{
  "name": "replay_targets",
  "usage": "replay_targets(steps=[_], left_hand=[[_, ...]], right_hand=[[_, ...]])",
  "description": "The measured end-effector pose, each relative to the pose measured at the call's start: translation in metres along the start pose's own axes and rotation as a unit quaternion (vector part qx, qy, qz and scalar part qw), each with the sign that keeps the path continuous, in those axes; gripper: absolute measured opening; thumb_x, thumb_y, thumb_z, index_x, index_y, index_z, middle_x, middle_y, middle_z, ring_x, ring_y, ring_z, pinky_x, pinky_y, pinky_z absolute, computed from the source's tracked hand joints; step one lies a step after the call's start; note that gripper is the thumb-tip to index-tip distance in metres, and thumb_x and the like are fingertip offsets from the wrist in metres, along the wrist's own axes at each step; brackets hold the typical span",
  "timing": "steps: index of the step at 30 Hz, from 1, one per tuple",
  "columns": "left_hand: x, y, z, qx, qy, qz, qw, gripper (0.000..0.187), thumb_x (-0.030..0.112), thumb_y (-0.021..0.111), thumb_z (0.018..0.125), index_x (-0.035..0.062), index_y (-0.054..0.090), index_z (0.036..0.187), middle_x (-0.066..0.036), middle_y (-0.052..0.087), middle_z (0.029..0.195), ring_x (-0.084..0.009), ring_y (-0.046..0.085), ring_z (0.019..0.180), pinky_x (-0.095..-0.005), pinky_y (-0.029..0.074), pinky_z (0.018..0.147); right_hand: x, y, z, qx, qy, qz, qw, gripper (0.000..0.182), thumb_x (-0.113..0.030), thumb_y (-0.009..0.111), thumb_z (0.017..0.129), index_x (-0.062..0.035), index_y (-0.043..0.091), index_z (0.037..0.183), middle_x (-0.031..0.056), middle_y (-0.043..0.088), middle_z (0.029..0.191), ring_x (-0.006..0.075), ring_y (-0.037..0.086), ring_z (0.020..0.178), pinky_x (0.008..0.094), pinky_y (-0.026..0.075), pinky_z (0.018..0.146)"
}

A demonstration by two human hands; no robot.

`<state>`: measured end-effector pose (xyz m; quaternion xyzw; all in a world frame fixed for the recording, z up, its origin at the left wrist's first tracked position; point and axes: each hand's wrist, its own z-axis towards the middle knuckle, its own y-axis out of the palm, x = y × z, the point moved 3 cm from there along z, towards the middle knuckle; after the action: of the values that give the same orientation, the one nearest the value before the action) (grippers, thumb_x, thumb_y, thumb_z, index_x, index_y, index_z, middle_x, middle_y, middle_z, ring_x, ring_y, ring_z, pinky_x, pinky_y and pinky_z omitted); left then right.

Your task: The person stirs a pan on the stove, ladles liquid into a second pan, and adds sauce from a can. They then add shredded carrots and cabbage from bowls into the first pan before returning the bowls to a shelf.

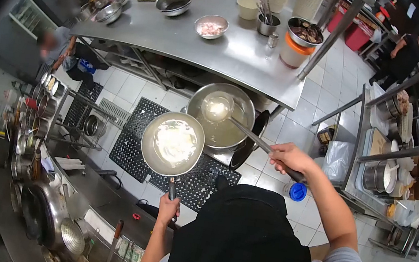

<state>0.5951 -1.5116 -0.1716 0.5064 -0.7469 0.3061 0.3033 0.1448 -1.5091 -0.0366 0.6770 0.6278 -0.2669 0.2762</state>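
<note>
Spanning the upper middle of the view, a stainless steel surface (232, 53) stands over a white tiled floor (328, 94) with black perforated mats (133, 136). On the surface sit a dark metal bowl (173, 2), a small bowl of pinkish pieces (211, 26), a cream cup (247, 7), a tin of utensils (266, 24) and an orange-banded tub (296, 51) topped by a filled bowl. At the left edge runs a cooking station with a row of seasoning pots (40, 105) and a wok (46, 209); at the right, a shelved rack (395, 153) carries pots and containers. 2 other people work at a distance, 1 crouching at left (61, 52), 1 in black at far right (407, 55).

The left hand (169, 209) is closed around the handle of a small pan (172, 143) holding a pale, shiny film. The right hand (288, 158) grips the long handle of a ladle (217, 107), whose bowl hovers over a large pot of pale liquid (221, 115), just beside the pan.
</note>
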Motion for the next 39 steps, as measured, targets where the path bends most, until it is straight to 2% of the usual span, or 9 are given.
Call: replay_targets(steps=[3,10,16,19,23,28,29,35,39], left_hand=[[0.016,0.010,0.009,-0.016,0.025,0.030,0.999,0.013,0.002,0.055,0.082,0.0011,0.046,0.074,-0.004,0.048,0.052,-0.0128,0.047,0.035,-0.0283,0.038,0.033],[0.054,0.044,0.006,-0.087,0.044,0.082,0.992,0.011,0.003,0.054,0.083,0.0016,0.046,0.075,-0.004,0.049,0.049,-0.0125,0.046,0.035,-0.0289,0.037,0.033],[0.092,0.091,-0.017,-0.160,0.050,0.134,0.977,0.011,0.003,0.054,0.083,0.0021,0.046,0.075,-0.003,0.049,0.051,-0.0124,0.047,0.035,-0.0288,0.037,0.034],[0.109,0.119,-0.035,-0.195,0.061,0.174,0.963,0.012,0.005,0.056,0.082,0.0014,0.048,0.075,-0.003,0.050,0.052,-0.0126,0.047,0.036,-0.0285,0.038,0.035],[0.122,0.158,-0.060,-0.252,0.070,0.237,0.936,0.013,0.007,0.057,0.083,0.0004,0.050,0.075,-0.003,0.050,0.053,-0.0132,0.049,0.037,-0.0288,0.039,0.036],[0.143,0.223,-0.118,-0.317,0.101,0.317,0.888,0.012,0.005,0.058,0.084,0.0009,0.049,0.077,-0.002,0.047,0.051,-0.0113,0.046,0.038,-0.0269,0.037,0.036],[0.135,0.231,-0.118,-0.340,0.087,0.298,0.888,0.010,0.005,0.060,0.083,0.0016,0.052,0.079,-0.001,0.048,0.055,-0.0102,0.045,0.046,-0.0271,0.036,0.043],[0.151,0.320,-0.175,-0.398,0.235,0.451,0.763,0.016,0.008,0.064,0.080,0.0010,0.051,0.075,-0.003,0.052,0.055,-0.0091,0.046,0.045,-0.0269,0.036,0.043],[0.154,0.389,-0.196,-0.446,0.314,0.521,0.657,0.017,0.009,0.064,0.080,0.0006,0.051,0.073,-0.003,0.053,0.056,-0.0103,0.048,0.048,-0.0279,0.038,0.046]], right_hand=[[-0.023,-0.004,-0.050,0.013,-0.010,-0.048,0.999,0.047,-0.012,0.061,0.089,0.0099,0.050,0.130,0.0074,0.062,0.077,0.0119,0.054,0.053,0.0273,0.046,0.046],[0.008,-0.020,-0.120,0.050,-0.036,-0.031,0.998,0.049,-0.012,0.063,0.087,0.0073,0.052,0.130,0.0062,0.063,0.076,0.0107,0.054,0.054,0.0278,0.046,0.048],[0.049,-0.022,-0.190,0.127,-0.054,-0.077,0.987,0.051,-0.015,0.063,0.088,-0.0035,0.051,0.136,0.0064,0.060,0.071,0.0142,0.055,0.060,0.0310,0.048,0.055],[0.074,-0.030,-0.231,0.231,-0.172,-0.282,0.915,0.050,-0.014,0.062,0.085,-0.0055,0.052,0.134,0.0163,0.061,0.079,0.0347,0.059,0.068,0.0384,0.050,0.066],[0.134,-0.047,-0.290,0.346,-0.209,-0.382,0.831,0.055,-0.014,0.067,0.081,-0.0112,0.051,0.134,0.0129,0.057,0.087,0.0341,0.060,0.074,0.0444,0.049,0.065],[0.209,-0.071,-0.379,0.467,-0.210,-0.367,0.777,0.052,-0.008,0.068,0.075,-0.0128,0.056,0.125,0.0082,0.055,0.083,0.0299,0.059,0.070,0.0408,0.048,0.058],[0.227,-0.075,-0.398,0.498,-0.212,-0.360,0.760,0.049,-0.007,0.068,0.073,-0.0128,0.057,0.121,0.0072,0.055,0.081,0.0287,0.059,0.069,0.0400,0.048,0.058],[0.313,-0.060,-0.495,0.652,-0.231,-0.286,0.663,0.034,-0.003,0.068,0.066,-0.0089,0.058,0.098,0.0048,0.059,0.077,0.0227,0.061,0.062,0.0345,0.048,0.055],[0.368,-0.037,-0.525,0.723,-0.214,-0.205,0.624,0.036,-0.003,0.067,0.065,-0.0082,0.055,0.099,0.0062,0.058,0.073,0.0241,0.061,0.062,0.0342,0.048,0.054]])
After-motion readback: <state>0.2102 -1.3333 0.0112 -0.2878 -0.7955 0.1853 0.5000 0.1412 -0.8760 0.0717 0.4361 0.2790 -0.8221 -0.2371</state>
